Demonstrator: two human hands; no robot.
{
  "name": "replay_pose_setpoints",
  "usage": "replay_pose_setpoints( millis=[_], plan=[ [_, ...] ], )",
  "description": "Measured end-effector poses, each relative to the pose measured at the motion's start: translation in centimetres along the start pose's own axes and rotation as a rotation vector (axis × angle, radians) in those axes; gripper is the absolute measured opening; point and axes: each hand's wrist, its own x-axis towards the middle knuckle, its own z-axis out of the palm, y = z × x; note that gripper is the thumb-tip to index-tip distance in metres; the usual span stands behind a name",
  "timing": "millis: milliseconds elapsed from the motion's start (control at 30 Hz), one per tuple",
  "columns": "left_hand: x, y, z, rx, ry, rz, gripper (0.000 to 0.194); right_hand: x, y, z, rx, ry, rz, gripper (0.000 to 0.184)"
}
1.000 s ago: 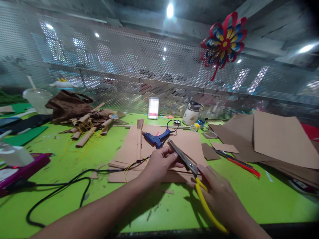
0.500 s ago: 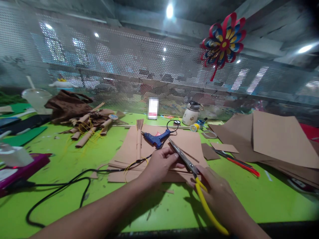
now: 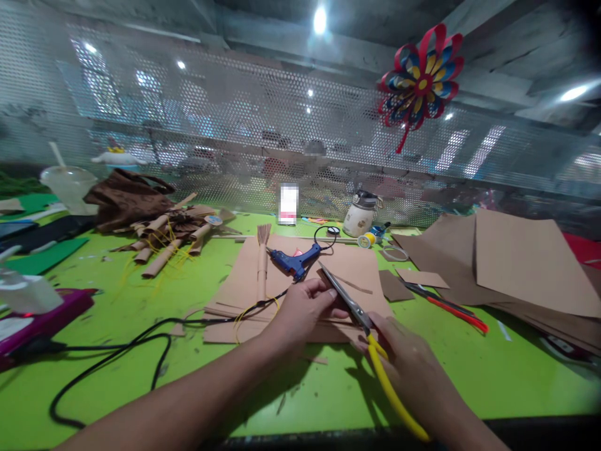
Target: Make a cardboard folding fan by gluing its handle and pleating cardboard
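My right hand (image 3: 406, 357) grips a pair of scissors (image 3: 345, 291) by its yellow handles. The metal blades look closed and point up and to the left, over brown paper sheets (image 3: 359, 257). My left hand (image 3: 305, 307) is closed in a pinch beside the blades; what its fingers hold is hidden. Just right of the blades, a thin brown paper strip (image 3: 354, 284) shows against the sheet. Beyond my left hand lies a blue glue gun (image 3: 297, 261). A rolled paper piece with a fringed end (image 3: 261, 266) lies to its left.
A black cable (image 3: 159, 322) runs from the purple power strip (image 3: 61, 319) across the green table. Rolled paper tubes (image 3: 162, 257) with yellow thread lie at the left. At the right are a red-handled tool (image 3: 455, 310) and stacked brown sheets (image 3: 530, 269). A bottle (image 3: 360, 214) stands behind.
The thin paper strip beside the blades has shifted and turned to a flatter angle. The hands and scissors have barely moved.
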Motion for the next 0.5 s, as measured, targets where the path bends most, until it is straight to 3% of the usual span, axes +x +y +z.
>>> replay_pose_setpoints(
  millis=[133, 267, 367, 500],
  plan=[
    [0.1, 0.1, -0.3, -0.016, -0.033, 0.007, 0.017, 0.5, 0.5, -0.7, -0.009, 0.077, 0.042, 0.03],
    [0.0, 0.5, -0.5, -0.004, -0.062, -0.014, 0.012, 1.9, 3.6, -1.4, -0.15, 0.153, 0.181, 0.032],
    [-0.2, 0.8, -0.6, 0.004, -0.085, -0.07, 0.013, 3.2, 6.9, -1.8, -0.299, 0.1, 0.3, 0.036],
    [-0.1, 0.8, -0.7, -0.029, -0.118, -0.128, 0.025, 4.3, 10.1, -1.9, -0.392, -0.006, 0.326, 0.036]
  ],
)
